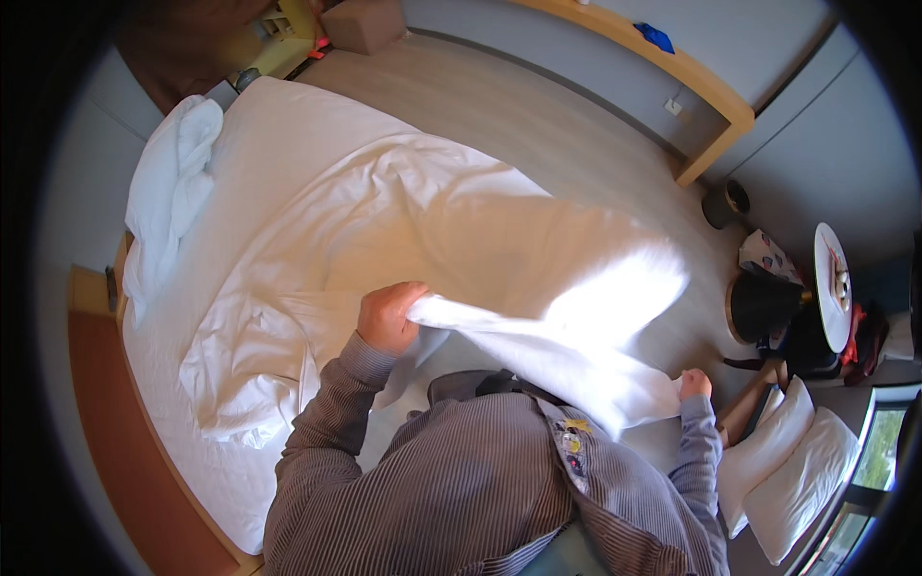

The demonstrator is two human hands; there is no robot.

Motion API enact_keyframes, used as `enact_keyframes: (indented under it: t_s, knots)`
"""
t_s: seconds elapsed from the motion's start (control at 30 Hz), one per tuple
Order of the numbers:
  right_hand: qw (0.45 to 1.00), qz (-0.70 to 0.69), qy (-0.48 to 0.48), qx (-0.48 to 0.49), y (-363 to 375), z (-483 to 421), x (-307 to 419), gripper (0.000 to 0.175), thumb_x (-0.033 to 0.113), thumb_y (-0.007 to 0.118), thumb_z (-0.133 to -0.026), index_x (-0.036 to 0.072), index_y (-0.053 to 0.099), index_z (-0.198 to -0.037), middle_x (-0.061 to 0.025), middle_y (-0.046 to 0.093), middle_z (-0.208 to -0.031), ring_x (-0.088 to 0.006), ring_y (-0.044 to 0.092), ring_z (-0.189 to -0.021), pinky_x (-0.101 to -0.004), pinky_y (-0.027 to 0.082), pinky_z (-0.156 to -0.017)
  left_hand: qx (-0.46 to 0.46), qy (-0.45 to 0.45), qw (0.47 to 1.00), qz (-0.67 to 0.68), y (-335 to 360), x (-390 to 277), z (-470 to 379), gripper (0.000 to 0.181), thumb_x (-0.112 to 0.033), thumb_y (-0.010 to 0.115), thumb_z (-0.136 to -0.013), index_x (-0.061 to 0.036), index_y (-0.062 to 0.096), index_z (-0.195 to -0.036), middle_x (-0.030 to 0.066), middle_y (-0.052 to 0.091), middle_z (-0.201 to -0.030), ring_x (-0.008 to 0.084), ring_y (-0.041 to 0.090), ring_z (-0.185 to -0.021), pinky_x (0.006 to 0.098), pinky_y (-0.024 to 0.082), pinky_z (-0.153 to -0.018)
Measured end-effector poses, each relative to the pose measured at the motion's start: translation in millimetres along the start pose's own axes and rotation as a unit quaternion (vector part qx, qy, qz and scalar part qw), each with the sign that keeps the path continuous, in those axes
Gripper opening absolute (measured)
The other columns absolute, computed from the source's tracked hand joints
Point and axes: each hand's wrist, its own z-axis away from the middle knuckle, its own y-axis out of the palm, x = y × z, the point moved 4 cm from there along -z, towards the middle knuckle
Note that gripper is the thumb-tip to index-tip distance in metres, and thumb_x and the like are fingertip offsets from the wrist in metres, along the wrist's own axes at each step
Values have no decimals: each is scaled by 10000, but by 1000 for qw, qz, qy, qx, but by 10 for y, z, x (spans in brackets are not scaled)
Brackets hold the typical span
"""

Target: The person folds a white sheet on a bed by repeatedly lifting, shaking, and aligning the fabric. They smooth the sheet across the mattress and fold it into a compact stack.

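Observation:
My left hand point(392, 317) is closed in a fist around the edge of a white bed sheet or duvet cover point(504, 259). Further right, my right hand point(696, 384) grips another part of the same edge. Between the two fists the cloth stretches in front of my waist, and bright light falls on its right side. The rest of it spreads in loose folds over the bed point(245, 144), whose mattress wears a smooth white cover. Bunched white bedding point(173, 180) lies by the headboard side.
Two white pillows point(799, 475) rest on a seat at the right, by a window. A round white side table point(828, 288) on a black cone base holds small items. Behind it stand a dark bin point(726, 204) and a wooden wall desk point(713, 93) with a blue cloth point(654, 37).

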Motion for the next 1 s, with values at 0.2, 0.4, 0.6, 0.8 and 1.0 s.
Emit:
enact_keyframes:
  t_s: [0.2,0.4,0.6,0.8,1.0]
  knots:
    - [980,-102,-134,-101,-532,-443,915,199,203,474,-840,19,540,-880,-53,547,-791,-152,509,-679,-250,444,-612,-96,11,995,-18,-567,197,218,260,15,492,-578,-22,553,-828,120,555,-748,296,542,-669,344,443,-585]
    - [932,-285,-224,-15,100,120,2980,250,273,500,-824,32,545,-873,-24,518,-748,-113,477,-673,-243,411,-618,-161,-69,984,39,-844,499,539,217,-8,502,-611,-49,561,-816,111,538,-708,295,531,-639,345,431,-559]
    - [707,-120,-537,443,1515,2712,4296,423,240,651,-682,68,496,-1037,-62,564,-754,-156,515,-546,-247,427,-489,-87,-146,974,148,-949,456,690,159,-14,525,-638,-23,571,-790,141,558,-714,265,558,-624,303,444,-553]
    - [637,-79,-502,580,2224,3772,4214,222,146,630,-628,24,551,-797,-106,553,-621,-224,560,-565,-287,424,-510,-173,-109,975,83,-789,396,999,115,-66,507,-634,-70,521,-748,76,512,-643,272,525,-619,360,418,-539]
    - [627,-172,-455,608,2168,3176,4157,49,51,529,-653,7,522,-673,-60,490,-607,-132,458,-568,-259,367,-518,-210,-134,964,97,-703,499,1290,147,-69,504,-663,-85,513,-809,82,515,-663,277,525,-629,361,420,-555]
